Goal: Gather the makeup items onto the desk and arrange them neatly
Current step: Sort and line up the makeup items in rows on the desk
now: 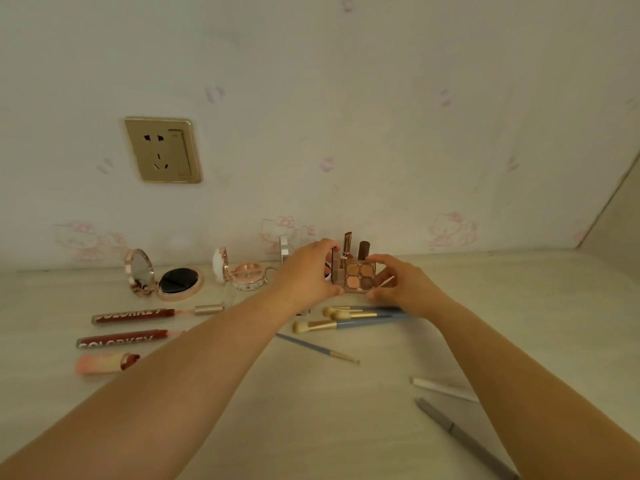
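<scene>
An open eyeshadow palette [358, 276] with brown and peach pans sits near the wall. My left hand [308, 271] grips its left side and raised lid. My right hand [403, 284] holds its right side and pinches a thin pink applicator stick [387, 281]. Two lipsticks [347, 244] stand upright just behind the palette. Blue-handled makeup brushes [349, 318] lie in front of it. Left of my arms lie two red lip gloss tubes [133, 316], a pink tube [104, 363], an open black cushion compact [180, 282] and an open pink compact [244, 273].
A thin blue brush [318, 348] lies alone mid-desk. At the right front lie a white pencil [440, 386] and a grey pencil [464, 438]. A gold wall socket [162, 150] is above the desk's back edge. Bare desk surface [519, 306] extends to the right.
</scene>
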Demonstrator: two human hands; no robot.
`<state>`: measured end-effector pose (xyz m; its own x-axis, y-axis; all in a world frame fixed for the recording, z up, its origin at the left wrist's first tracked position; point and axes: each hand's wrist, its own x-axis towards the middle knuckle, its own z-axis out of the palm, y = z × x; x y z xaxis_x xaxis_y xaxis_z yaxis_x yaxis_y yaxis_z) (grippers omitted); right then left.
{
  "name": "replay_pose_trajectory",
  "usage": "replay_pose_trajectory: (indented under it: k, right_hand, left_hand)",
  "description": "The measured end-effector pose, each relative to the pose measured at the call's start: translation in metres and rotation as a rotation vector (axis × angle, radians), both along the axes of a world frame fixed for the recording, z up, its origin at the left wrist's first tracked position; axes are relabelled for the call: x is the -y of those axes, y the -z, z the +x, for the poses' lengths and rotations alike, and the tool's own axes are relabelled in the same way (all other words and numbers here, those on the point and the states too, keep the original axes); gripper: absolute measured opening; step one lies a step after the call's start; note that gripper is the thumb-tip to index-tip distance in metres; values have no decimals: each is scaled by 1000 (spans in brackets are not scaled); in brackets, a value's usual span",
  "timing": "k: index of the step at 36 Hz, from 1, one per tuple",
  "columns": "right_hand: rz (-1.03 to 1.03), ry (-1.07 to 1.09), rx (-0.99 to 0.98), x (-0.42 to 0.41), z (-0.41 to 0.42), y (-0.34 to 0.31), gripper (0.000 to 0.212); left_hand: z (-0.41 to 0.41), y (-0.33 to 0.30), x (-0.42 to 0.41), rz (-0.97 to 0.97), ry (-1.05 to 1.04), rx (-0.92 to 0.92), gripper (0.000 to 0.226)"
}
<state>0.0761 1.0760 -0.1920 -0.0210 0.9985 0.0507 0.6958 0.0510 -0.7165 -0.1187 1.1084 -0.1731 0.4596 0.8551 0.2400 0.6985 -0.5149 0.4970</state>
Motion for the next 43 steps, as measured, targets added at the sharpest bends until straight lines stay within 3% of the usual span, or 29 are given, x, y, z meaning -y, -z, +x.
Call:
replay_pose_trajectory:
  k: [17,43]
  right_hand:
    - [-43,-22,99,-2,-4,12,68]
    - [-122,-56,185,2,-15,10,67]
  left_hand:
    - [-2,10,4,-87,-99,-115,73]
    - [-7,3,2,-197,-75,-148,65]
